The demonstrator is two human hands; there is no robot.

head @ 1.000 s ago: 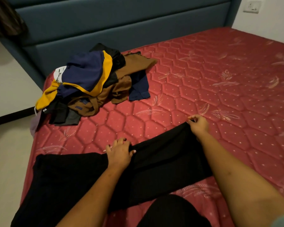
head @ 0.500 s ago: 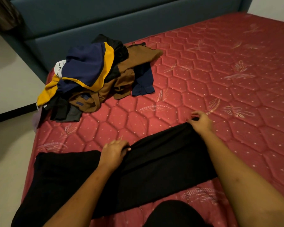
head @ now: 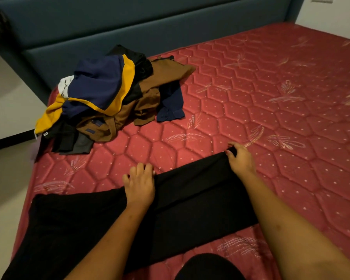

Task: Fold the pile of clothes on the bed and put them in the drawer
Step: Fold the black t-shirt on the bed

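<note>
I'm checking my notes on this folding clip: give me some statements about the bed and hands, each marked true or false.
1. The right hand pinches a corner of the black garment. True.
2. The clothes pile sits beside the right hand. False: it lies far left, near the headboard.
3. The black garment lies on top of the pile. False: it is spread on the mattress, apart from the pile.
4. The left hand rests on the black garment's far edge. True.
5. A navy and yellow piece tops the pile. True.
</note>
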